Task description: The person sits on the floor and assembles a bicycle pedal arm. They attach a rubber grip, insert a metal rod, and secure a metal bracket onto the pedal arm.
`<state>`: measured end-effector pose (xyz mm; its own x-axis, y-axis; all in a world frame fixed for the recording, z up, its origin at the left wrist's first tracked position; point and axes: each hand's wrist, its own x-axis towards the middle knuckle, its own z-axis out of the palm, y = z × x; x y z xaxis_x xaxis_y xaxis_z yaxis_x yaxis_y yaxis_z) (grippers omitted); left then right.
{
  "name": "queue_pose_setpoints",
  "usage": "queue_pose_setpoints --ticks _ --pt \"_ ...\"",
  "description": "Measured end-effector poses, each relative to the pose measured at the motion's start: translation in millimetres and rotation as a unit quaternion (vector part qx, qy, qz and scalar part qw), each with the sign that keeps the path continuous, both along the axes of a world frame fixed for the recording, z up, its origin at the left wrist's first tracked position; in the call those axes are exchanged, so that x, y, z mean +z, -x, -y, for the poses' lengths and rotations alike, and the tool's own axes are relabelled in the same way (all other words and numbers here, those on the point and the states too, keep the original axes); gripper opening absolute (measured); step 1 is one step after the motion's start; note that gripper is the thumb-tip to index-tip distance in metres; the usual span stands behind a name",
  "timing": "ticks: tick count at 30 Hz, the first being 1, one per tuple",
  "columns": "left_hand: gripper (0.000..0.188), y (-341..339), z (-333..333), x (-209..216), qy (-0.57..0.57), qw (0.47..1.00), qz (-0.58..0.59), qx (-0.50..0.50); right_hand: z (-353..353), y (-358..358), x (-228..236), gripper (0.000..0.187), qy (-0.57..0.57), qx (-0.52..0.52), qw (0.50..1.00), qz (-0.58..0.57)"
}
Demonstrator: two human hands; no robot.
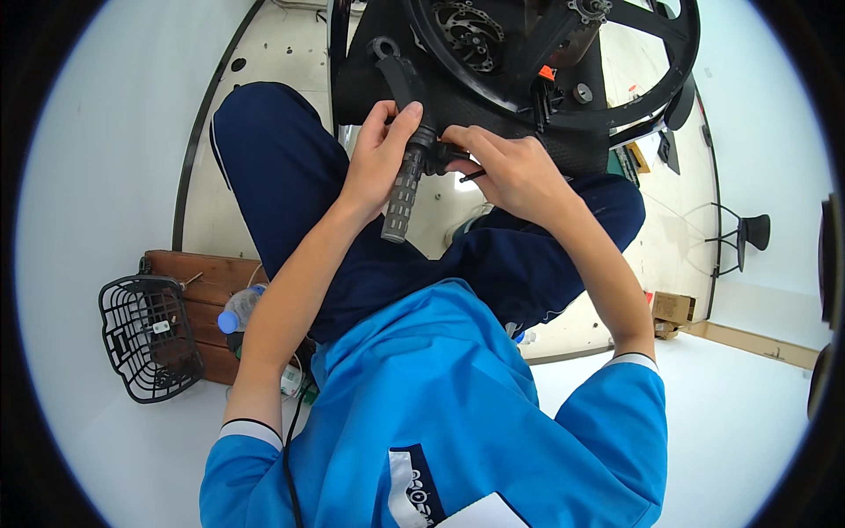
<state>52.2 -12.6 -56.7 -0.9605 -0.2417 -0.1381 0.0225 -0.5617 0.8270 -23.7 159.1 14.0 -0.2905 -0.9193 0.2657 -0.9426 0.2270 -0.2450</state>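
A grey-black textured handlebar grip (pixel 403 198) slants down over my lap, with a black clamp collar and lever piece at its upper end. My left hand (pixel 378 163) is closed round the upper part of it, thumb pressed on top. To the right of the collar, my right hand (pixel 515 174) is bent in a pinch, its fingertips against the black clamp. A thin black rod (pixel 473 176) sticks out between those fingers; its full shape is hidden. Just above my left hand, a black arm-like part with a ring end (pixel 400 75) lies on the black padded surface (pixel 568 151).
Beyond my hands lies a black spoked wheel (pixel 607 117) with a brake disc (pixel 471 40). A small round metal part (pixel 582 93) sits inside its rim. At left are a black wire basket (pixel 145 339), a wooden bench (pixel 207 286) and a blue-capped bottle (pixel 239 308). Cardboard boxes (pixel 673 308) stand right.
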Motion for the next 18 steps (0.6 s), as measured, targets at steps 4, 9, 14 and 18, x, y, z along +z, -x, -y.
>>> queue_pose_setpoints --ticks 4,9,14,18 --pt "0.023 1.7 -8.5 0.3 -0.004 0.999 -0.025 0.019 1.6 -2.8 -14.4 0.033 0.067 -0.021 0.998 0.003" --pt "0.023 2.5 -5.6 -7.6 0.034 0.997 -0.048 0.056 12.3 -11.3 -21.4 0.024 0.093 -0.089 0.988 0.087" --pt "0.025 2.7 -5.0 -2.0 0.04 0.996 -0.063 0.058 17.7 -9.9 -2.1 0.021 0.033 -0.167 0.961 0.219" --pt "0.027 4.6 -4.8 3.4 -0.004 0.999 -0.029 0.04 10.6 -4.9 13.6 0.022 0.083 -0.081 0.978 0.176"
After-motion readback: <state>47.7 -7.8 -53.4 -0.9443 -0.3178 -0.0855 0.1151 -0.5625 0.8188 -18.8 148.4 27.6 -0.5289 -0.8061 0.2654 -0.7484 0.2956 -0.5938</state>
